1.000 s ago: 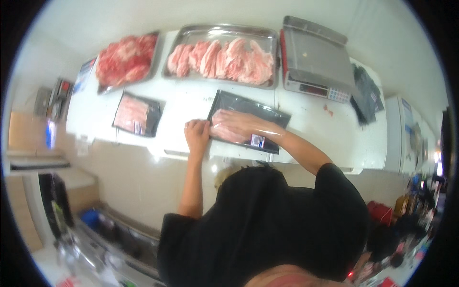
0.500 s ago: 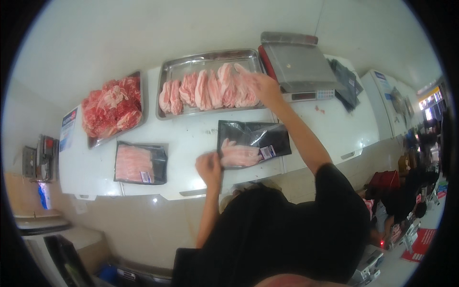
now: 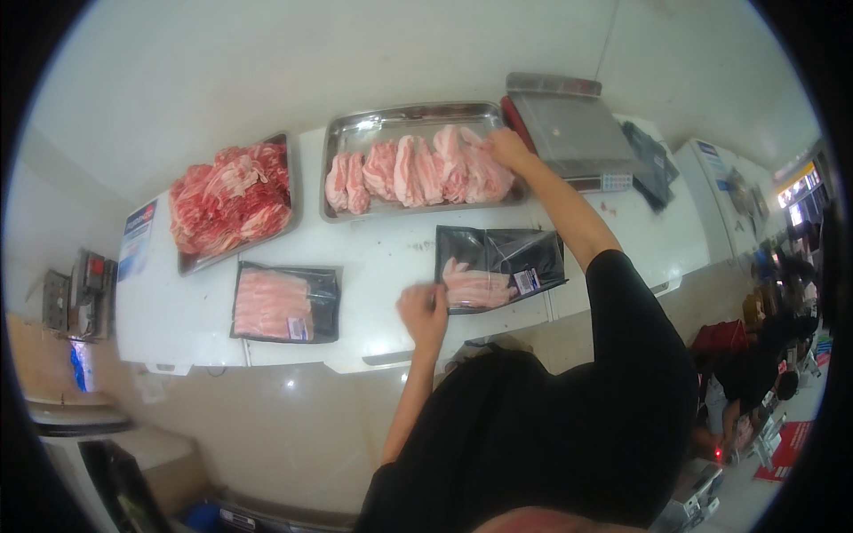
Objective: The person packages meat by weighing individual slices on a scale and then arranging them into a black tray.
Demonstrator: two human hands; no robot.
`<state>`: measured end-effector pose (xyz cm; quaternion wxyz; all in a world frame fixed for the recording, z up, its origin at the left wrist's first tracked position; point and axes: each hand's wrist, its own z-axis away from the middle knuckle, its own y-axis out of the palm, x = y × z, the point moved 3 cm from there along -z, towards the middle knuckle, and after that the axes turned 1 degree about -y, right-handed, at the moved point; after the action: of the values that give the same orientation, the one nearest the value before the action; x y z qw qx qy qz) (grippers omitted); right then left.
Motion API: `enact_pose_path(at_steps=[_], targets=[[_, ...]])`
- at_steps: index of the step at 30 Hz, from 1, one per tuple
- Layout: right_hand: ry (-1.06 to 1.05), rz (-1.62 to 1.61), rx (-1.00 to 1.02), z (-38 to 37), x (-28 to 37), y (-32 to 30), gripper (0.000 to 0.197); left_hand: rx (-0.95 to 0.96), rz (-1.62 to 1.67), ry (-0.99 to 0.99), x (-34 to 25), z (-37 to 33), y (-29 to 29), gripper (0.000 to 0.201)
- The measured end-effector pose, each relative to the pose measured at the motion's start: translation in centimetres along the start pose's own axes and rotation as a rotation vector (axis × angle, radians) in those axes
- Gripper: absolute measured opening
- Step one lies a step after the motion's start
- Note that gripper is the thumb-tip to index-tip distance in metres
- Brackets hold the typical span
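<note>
The right hand (image 3: 508, 149) is at the right end of the row of pale meat slices (image 3: 413, 171) in the wide steel tray (image 3: 369, 130), its fingers narrow and turned down onto the meat; whether they have closed on a slice cannot be told from here. Take hold with finger pads rather than nails, well in from the ragged tip, so the soft slice peels off whole instead of stretching or tearing. Since the slices lie against one another, ease one loose along its length first, so its neighbours do not come with it. Lift straight up over the tray wall, keeping the forearm clear of the scale (image 3: 573, 133) just beyond. Meanwhile the left hand (image 3: 421, 308) is curled at the left edge of the black package (image 3: 531, 242), which lies flat on the counter (image 3: 378, 258) in front of the tray with some slices already in its left part; whether the fingers pinch its edge is not clear. A light, steady hold there would serve best: firm enough to stop the package sliding, loose enough not to crease it. Wet fingers may drag on the film, so keep them off the label (image 3: 526, 282). The other black package (image 3: 324, 302), to the left, offers a useful pattern, its slices side by side and fairly even
</note>
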<state>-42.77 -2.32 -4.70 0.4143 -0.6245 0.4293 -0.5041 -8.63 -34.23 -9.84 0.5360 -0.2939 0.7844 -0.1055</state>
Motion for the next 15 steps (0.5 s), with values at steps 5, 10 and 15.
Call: enact_pose_path(at_steps=[5,10,15], targets=[[-0.032,-0.326,-0.167,4.1,5.3,-6.2,0.039,0.0,-0.016,0.002,0.3,-0.1,-1.1,0.005],[-0.055,-0.785,-0.031,9.1,4.1,-11.0,0.03,-0.066,0.127,-0.035,0.3,-0.2,-0.6,0.011],[-0.115,-1.112,0.247,17.9,7.2,-13.1,0.022,-0.012,0.419,-0.004,-8.6,-6.1,0.3,0.027]])
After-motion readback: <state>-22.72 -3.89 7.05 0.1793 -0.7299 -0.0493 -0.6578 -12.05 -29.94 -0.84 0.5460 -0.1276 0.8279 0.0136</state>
